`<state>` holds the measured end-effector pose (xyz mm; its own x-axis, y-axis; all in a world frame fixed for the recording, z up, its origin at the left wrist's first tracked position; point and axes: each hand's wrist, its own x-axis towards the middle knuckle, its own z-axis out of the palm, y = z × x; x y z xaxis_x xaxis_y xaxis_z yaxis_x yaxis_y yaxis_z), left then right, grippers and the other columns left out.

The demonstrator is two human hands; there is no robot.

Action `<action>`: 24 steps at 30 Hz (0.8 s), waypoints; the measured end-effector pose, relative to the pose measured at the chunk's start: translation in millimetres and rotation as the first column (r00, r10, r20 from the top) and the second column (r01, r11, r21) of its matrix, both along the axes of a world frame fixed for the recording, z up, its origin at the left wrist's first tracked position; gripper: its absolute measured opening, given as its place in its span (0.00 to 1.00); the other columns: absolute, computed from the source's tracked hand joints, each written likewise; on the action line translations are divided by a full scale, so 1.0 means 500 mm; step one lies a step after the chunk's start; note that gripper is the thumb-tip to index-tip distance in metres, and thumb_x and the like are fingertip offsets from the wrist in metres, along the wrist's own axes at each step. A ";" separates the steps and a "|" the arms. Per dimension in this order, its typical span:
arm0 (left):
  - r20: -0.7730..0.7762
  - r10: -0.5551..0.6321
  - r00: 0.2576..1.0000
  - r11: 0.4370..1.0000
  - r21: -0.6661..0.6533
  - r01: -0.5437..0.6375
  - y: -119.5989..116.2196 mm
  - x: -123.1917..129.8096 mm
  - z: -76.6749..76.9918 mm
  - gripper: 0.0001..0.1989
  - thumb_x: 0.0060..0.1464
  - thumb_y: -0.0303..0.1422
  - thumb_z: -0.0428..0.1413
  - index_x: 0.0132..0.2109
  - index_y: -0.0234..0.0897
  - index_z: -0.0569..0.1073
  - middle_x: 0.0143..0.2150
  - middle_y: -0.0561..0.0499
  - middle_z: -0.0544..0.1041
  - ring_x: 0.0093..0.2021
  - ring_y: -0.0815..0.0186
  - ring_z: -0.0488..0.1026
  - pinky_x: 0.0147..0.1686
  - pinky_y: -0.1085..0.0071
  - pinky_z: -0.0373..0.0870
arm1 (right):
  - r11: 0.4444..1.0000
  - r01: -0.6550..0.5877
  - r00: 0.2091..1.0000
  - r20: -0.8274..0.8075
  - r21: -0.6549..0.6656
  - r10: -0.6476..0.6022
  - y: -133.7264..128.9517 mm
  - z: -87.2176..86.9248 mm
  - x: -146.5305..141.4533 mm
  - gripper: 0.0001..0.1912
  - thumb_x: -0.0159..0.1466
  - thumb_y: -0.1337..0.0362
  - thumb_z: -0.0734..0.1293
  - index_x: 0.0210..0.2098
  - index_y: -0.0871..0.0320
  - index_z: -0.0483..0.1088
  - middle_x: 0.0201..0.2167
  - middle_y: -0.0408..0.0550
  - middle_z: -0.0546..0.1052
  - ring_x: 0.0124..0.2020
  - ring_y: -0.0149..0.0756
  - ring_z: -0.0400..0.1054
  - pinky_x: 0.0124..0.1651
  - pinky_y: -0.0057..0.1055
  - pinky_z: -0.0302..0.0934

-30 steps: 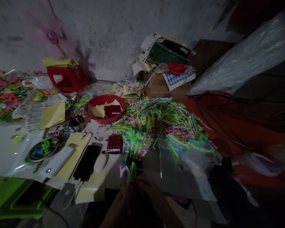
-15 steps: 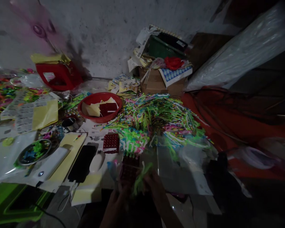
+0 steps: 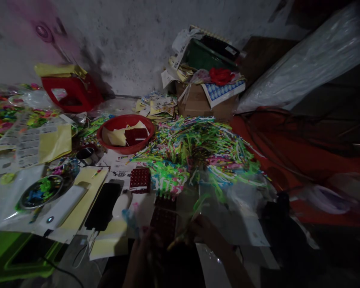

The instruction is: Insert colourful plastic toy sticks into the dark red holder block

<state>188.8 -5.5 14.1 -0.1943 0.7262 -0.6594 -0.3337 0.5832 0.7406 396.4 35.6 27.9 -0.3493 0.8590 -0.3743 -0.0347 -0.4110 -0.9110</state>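
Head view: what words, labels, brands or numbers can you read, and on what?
None reads for certain.
White paper: dark logo, perhaps "TOY", too blurred to confirm.
Printed sheets, left: too small.
Label on the black basket: too small.

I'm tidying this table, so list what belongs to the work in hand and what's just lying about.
Likely in use:
blurred blue-and-pink piece, left hand
green piece, right hand
dark red block between them
heap of colourful pieces

Apparently lying about:
black phone
white oval object
metal cup
red stool
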 end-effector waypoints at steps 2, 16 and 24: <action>0.017 0.087 0.996 0.996 0.013 -0.087 0.014 -0.022 -0.003 0.20 0.38 0.47 0.62 0.34 0.38 0.71 0.19 0.55 0.74 0.18 0.63 0.72 0.16 0.71 0.69 | 0.982 0.178 0.974 0.132 0.070 -0.186 0.038 -0.015 0.031 0.28 0.50 0.39 0.66 0.22 0.60 0.71 0.16 0.47 0.73 0.18 0.34 0.68 0.26 0.33 0.65; 0.042 0.228 0.973 0.973 0.038 -0.229 0.025 -0.027 0.004 0.21 0.37 0.46 0.62 0.35 0.37 0.68 0.16 0.59 0.70 0.12 0.72 0.64 0.12 0.79 0.60 | 0.943 0.043 0.830 0.514 0.331 -0.218 0.141 -0.079 0.035 0.16 0.52 0.55 0.62 0.23 0.59 0.75 0.25 0.50 0.80 0.29 0.44 0.73 0.33 0.35 0.63; 0.026 0.210 0.977 0.976 0.055 -0.211 0.023 -0.024 0.016 0.23 0.37 0.48 0.62 0.36 0.38 0.69 0.15 0.59 0.70 0.12 0.74 0.62 0.11 0.81 0.59 | 0.947 -0.111 0.722 0.679 0.301 -0.131 0.161 -0.056 0.031 0.13 0.56 0.59 0.63 0.28 0.61 0.76 0.28 0.52 0.80 0.31 0.42 0.72 0.31 0.31 0.59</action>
<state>177.0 6.0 22.2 -0.3343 0.7069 -0.6233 -0.4594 0.4553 0.7627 412.0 116.2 -0.2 -0.0915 0.9690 -0.2294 0.6426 -0.1185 -0.7570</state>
